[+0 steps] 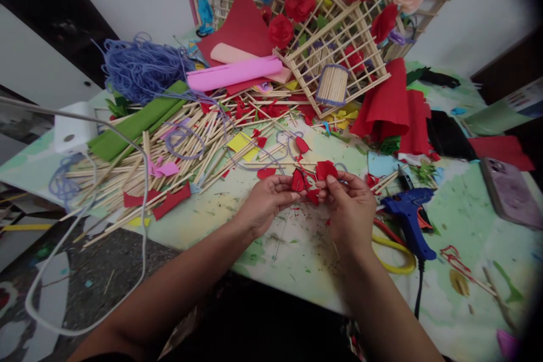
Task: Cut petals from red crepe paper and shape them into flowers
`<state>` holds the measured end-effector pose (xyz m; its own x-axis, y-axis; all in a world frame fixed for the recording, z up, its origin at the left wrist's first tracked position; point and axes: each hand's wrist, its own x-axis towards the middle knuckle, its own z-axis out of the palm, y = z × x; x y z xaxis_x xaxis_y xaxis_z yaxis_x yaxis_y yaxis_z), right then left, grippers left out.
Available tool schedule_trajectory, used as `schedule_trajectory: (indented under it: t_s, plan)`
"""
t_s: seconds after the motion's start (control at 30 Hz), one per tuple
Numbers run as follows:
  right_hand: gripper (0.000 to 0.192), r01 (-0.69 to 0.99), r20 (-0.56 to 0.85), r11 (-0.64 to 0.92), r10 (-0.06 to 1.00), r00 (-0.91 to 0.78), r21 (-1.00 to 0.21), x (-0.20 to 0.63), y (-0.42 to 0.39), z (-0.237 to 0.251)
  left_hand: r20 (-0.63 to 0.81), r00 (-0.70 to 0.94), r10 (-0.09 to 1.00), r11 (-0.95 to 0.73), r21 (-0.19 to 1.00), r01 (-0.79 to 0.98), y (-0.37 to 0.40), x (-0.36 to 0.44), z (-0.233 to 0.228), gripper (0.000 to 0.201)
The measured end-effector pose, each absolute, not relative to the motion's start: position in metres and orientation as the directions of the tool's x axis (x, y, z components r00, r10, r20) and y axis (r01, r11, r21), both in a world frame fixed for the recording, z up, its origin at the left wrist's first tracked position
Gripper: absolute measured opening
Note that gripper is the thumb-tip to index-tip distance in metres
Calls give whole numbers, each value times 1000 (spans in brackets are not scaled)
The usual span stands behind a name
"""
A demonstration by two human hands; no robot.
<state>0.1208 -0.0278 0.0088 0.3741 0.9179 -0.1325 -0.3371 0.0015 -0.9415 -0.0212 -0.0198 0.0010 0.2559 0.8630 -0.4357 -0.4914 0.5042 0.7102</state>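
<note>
My left hand (pixel 267 203) pinches a small, cupped red paper petal (pixel 298 180) between thumb and fingertips. Close beside it, my right hand (pixel 351 206) has thumb and fingers closed on a red crepe paper piece (pixel 326 169). A pale bit shows between the two hands; what it is I cannot make out. Just beyond the fingers, a loose red petal (pixel 302 145) and another red petal (pixel 266 173) lie on the table (pixel 263 249). Small red scraps are scattered under my hands.
To the right lie a blue glue gun (pixel 409 212), yellow-handled scissors (pixel 394 257) and a phone (pixel 513 192). Thin wooden sticks (pixel 178 147), blue yarn (pixel 144 68) and crepe paper rolls (pixel 233 73) cover the left and back. A stick lattice (pixel 339 56) with paper flowers stands behind. A white cable (pixel 144 203) loops at left.
</note>
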Motion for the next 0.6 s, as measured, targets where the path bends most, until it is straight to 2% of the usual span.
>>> schedule_trajectory:
  t_s: [0.17, 0.33, 0.53, 0.6]
  plan:
    - [21, -434, -173, 5, 913, 370, -901, 120, -26, 7, -443, 259, 858, 512, 706, -489, -20, -21, 3, 30]
    - [17, -396, -151, 23, 902, 404, -918, 118, -26, 3, -441, 254, 861, 508, 707, -493, -21, -21, 3, 30]
    - [40, -378, -162, -14, 917, 364, -926, 117, -26, 2, -435, 250, 865, 500, 715, -488, -20, -21, 4, 28]
    - [37, -373, -161, -18, 920, 357, -928, 116, -27, 3, -435, 254, 864, 503, 716, -484, -20, -21, 4, 28]
